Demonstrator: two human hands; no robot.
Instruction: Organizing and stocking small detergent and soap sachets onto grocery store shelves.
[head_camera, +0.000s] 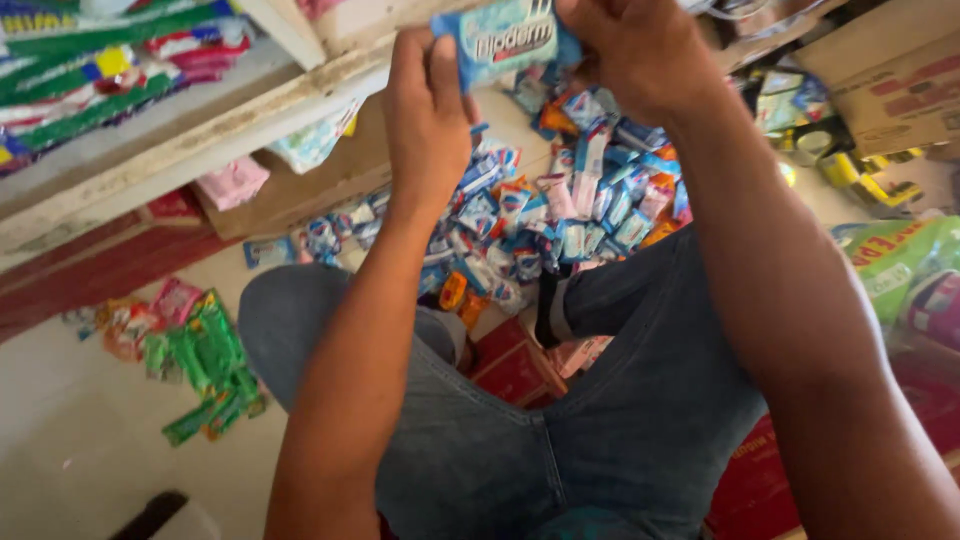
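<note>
A small blue and white packet (503, 38) is held up near the top of the view, above a heap of similar small packets (560, 215) spread on the floor. The left hand (428, 115) pinches its left edge with thumb and fingers closed on it, and the right hand (630, 55) grips its right side, so both hands clamp the same packet. Below, the person's knees in blue jeans (560, 430) are bent. Green sachets (210, 365) lie on the floor to the left, near a shelf edge (200, 135) stacked with striped bags. A cardboard box (895, 75) sits at the upper right.
</note>
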